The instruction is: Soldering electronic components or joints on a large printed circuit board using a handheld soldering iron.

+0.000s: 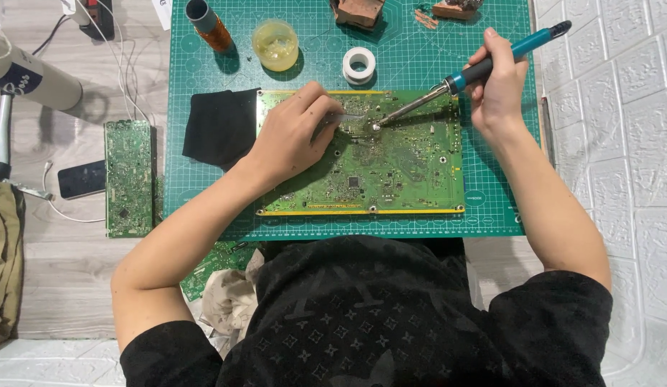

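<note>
A large green circuit board (391, 172) lies on a green cutting mat (491, 208). My right hand (499, 86) grips a soldering iron (484, 68) with a teal and black handle; its metal tip touches the board near the upper middle. My left hand (294, 132) rests on the board's upper left part, fingers pinched on a thin metal tool, likely tweezers (351, 116), pointing toward the iron's tip.
On the mat sit a black cloth (218, 125), a yellow jar (275, 44), a white tape roll (359, 64), an orange-grey cylinder (208, 23) and brown blocks (358, 11). A second green board (129, 178) and a phone (81, 179) lie left on the wooden surface.
</note>
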